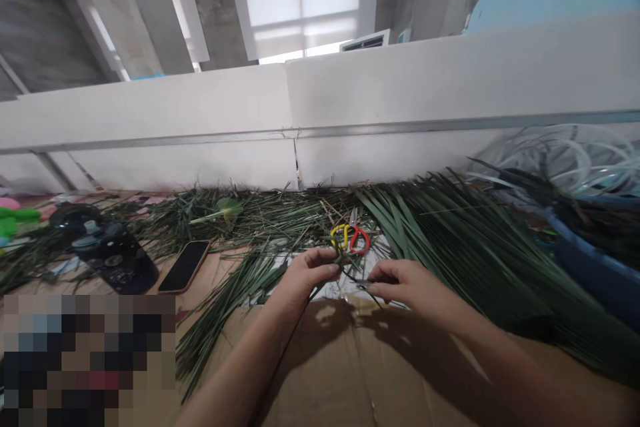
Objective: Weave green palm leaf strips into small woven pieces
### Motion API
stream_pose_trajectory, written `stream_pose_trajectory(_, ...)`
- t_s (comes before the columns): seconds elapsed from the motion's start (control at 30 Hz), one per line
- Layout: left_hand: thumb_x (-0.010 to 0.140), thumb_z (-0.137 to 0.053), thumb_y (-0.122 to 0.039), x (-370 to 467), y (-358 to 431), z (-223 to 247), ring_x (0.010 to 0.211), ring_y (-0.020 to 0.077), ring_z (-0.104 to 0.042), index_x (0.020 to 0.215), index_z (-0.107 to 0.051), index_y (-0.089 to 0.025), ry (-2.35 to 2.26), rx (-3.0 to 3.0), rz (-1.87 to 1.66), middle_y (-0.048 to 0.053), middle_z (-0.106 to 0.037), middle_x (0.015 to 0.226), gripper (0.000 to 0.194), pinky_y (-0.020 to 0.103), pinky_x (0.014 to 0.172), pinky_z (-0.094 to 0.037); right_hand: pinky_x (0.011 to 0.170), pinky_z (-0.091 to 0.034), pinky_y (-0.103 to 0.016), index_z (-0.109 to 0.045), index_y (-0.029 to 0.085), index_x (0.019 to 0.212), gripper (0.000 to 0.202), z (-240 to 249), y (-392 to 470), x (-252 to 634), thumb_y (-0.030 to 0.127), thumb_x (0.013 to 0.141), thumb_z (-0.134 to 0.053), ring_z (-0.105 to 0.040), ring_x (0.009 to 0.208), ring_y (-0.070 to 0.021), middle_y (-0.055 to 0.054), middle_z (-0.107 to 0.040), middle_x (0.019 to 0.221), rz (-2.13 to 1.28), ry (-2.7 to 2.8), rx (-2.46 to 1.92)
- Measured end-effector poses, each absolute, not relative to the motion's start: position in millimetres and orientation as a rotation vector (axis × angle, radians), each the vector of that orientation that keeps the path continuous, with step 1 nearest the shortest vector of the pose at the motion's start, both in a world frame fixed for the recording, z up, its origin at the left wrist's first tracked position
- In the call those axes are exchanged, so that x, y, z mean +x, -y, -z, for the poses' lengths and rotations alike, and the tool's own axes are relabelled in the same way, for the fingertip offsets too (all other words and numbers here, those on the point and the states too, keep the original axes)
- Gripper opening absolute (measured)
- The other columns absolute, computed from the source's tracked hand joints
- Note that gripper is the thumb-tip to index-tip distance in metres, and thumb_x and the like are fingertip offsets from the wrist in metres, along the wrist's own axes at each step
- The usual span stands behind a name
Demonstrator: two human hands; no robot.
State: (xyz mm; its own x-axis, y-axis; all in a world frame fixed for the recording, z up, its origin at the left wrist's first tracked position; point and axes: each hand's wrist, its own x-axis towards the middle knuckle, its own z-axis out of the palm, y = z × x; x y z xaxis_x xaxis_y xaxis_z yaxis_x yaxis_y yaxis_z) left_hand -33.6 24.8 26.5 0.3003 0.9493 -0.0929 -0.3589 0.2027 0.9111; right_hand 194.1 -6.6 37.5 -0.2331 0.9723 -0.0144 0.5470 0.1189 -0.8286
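Note:
My left hand (311, 275) is closed in a pinch around a small folded or knotted piece of green leaf (342, 260). From it a thin strip of leaf runs over to my right hand (403, 281), whose thumb and fingers pinch its other end. Just beyond the hands lie scissors (358, 242) with one yellow and one red handle, blades pointing away. Under the hands, brown cardboard (320, 353) with clear tape spreads toward me. The exact shape of the folded piece is too small to make out.
Long green leaves (450, 233) fan out on the right beside a blue tub (590, 267) and coiled clear tubing (575, 153). Leaf scraps (270, 213) cover the back, along a white partition (375, 93). Left stand a phone (185, 267) and a dark bottle (117, 257); a blurred patch hides the lower left corner.

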Motion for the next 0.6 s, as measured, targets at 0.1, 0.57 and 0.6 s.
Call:
stream_pose_trajectory(0.1,0.048,-0.098,-0.023,-33.6,-24.8,-26.5,0.078,0.0155,-0.066,0.087,-0.074,-0.015,-0.793,0.926,-1.056,0.005,-0.074,0.088,0.046,0.031,0.08,-0.053,0.063,-0.039,-0.031,-0.07,0.02,0.073,0.016,-39.6,7.7,194.5,0.035,0.076,-0.069,-0.059,0.067,-0.0198,-0.003,-0.07,0.068,-0.998,1.857,-1.465)
stream_pose_trajectory(0.57,0.066,-0.088,-0.023,-38.2,-24.5,-28.4,0.095,0.0228,-0.071,0.107,-0.072,-0.021,-0.684,0.918,-1.141,0.008,-0.071,0.106,0.043,0.034,0.081,-0.056,0.093,-0.045,-0.041,-0.076,0.026,0.11,0.032,-19.5,-2.1,197.8,0.032,0.08,-0.066,-0.066,0.108,-0.0325,-0.009,-0.075,0.116,-0.386,1.933,-1.574)
stream_pose_trajectory(0.6,0.066,-0.089,-0.022,-37.6,-23.9,-27.9,0.097,0.0233,-0.071,0.107,-0.072,-0.022,-0.681,0.903,-1.148,0.008,-0.071,0.108,0.044,0.034,0.082,-0.056,0.097,-0.044,-0.043,-0.075,0.026,0.113,0.034,-18.3,-1.2,194.7,0.032,0.081,-0.066,-0.064,0.114,-0.033,-0.009,-0.073,0.122,-0.415,1.917,-1.489)
